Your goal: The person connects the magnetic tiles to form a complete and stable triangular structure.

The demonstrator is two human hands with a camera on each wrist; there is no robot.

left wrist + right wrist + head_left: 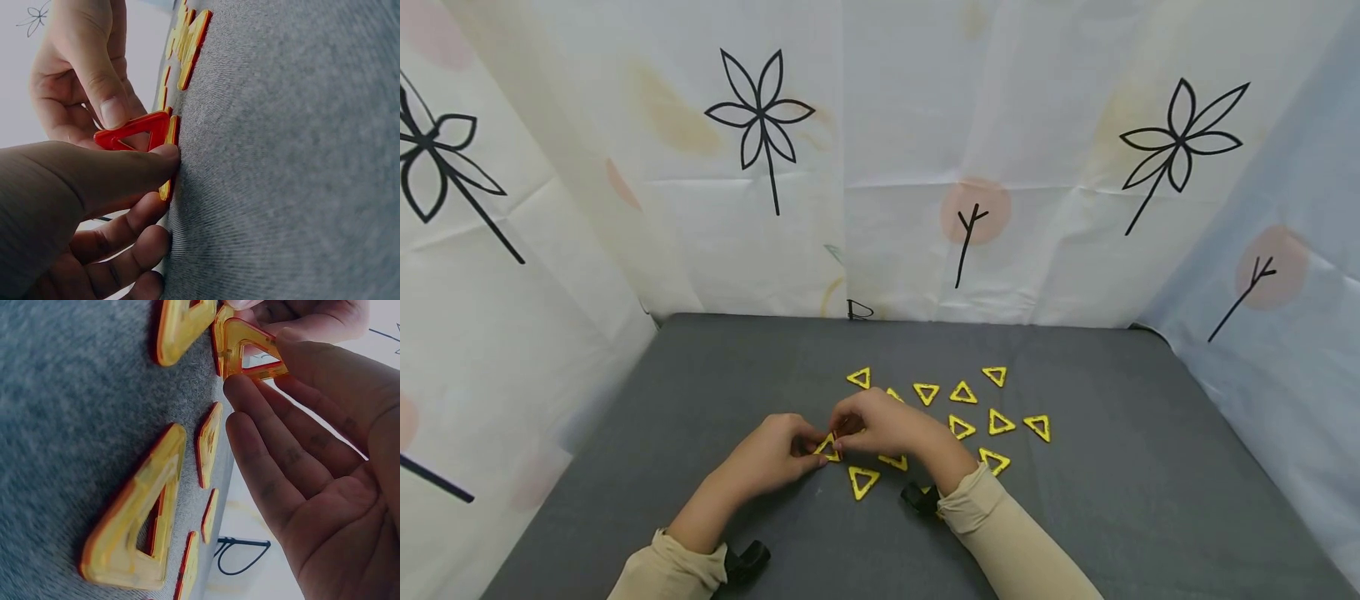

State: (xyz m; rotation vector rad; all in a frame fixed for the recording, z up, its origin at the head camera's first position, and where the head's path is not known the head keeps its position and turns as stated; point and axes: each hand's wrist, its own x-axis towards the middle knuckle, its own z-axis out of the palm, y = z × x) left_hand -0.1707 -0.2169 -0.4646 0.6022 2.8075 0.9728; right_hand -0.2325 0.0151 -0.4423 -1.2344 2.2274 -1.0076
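My left hand (771, 454) pinches a yellow triangular tile (827, 450) with an open centre, which lies flat on the grey cloth. With thumb and fingers my right hand (891, 425) holds a second triangular tile, raised on edge against the flat one. In the left wrist view this raised tile (161, 128) shows a red face, and the left thumb presses the flat tile (174, 128) beside it. From the right wrist, the raised tile (232, 353) looks orange-yellow and the right fingertips are at its edge. The two tiles appear to touch.
Several more yellow triangular tiles lie flat to the right and beyond the hands, among them one close by (863, 482) and one at the far right (1038, 427). A grey cloth (737, 358) covers the table. Patterned white curtains (887, 125) stand behind and at both sides.
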